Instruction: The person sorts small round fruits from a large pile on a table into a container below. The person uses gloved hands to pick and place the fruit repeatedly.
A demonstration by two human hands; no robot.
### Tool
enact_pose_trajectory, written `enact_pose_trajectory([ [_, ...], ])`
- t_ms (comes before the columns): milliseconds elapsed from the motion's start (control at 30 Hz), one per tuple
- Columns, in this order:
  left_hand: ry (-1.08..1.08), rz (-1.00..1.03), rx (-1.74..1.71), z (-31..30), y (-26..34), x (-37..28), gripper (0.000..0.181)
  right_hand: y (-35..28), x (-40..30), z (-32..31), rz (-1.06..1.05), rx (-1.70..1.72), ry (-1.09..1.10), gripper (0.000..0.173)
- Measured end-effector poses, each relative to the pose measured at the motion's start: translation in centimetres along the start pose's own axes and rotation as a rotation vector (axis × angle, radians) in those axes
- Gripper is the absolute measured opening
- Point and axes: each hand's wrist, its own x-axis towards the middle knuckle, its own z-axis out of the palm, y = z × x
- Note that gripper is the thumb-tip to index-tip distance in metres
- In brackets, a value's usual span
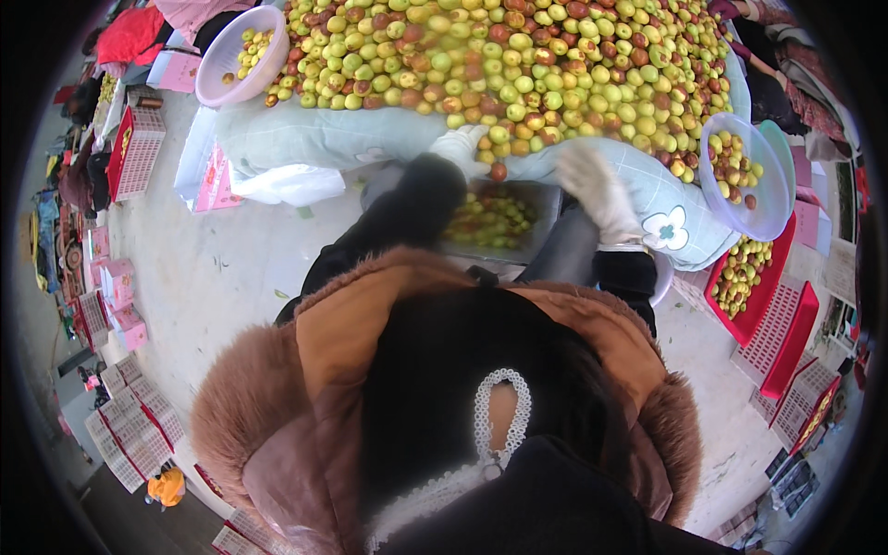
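A large heap of green and reddish-brown jujubes (pixel 527 69) lies on a light-blue cloth with a padded edge (pixel 333 132). My left hand (pixel 459 147), in a white glove, rests at that edge with its fingers beside a few jujubes; whether it grips one cannot be told. My right hand (pixel 593 184), gloved too and blurred, is over the cloth edge to the right, its fingers hard to make out. Below and between the hands, a grey container (pixel 548 208) holds more jujubes. One reddish jujube (pixel 498 171) sits at the heap's lower edge, near my left fingers.
A pale pink basin (pixel 208 76) with jujubes stands at the upper left, a lilac basin (pixel 753 215) with jujubes at the right. Below the latter is a red crate (pixel 780 277) of jujubes. Stacked crates (pixel 128 430) and pink boxes (pixel 118 284) stand farther left. Other people sit at both sides.
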Motion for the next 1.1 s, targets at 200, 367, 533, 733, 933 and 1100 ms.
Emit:
enact_pose_trajectory([
  [200,-0.072,0.121,-0.224,0.4,1.1,-1.6,0.042,4.1,0.9,6.4,0.068,-0.239,0.087,0.081],
  [367,0.12,-0.272,-0.709,1.2,1.9,-1.0,0.028,3.8,1.9,6.2,0.186,-0.342,0.077,0.075],
  [533,0.124,-0.097,-0.445,1.6,0.6,-0.1,0.035,4.6,3.0,6.2,0.175,-0.539,0.139,0.07],
  [733,-0.038,-0.198,-0.639,2.0,-0.8,0.6,0.024,5.7,3.2,6.5,-0.172,-0.881,0.296,0.056],
  [933,0.013,-0.111,-0.441,2.0,-0.7,-0.1,0.019,4.1,5.6,8.2,-0.258,-1.535,0.397,0.063],
  [1100,0.015,-0.11,-0.388,2.0,-0.4,-0.7,0.015,3.8,6.3,7.8,-0.186,-1.488,0.342,0.056],
])
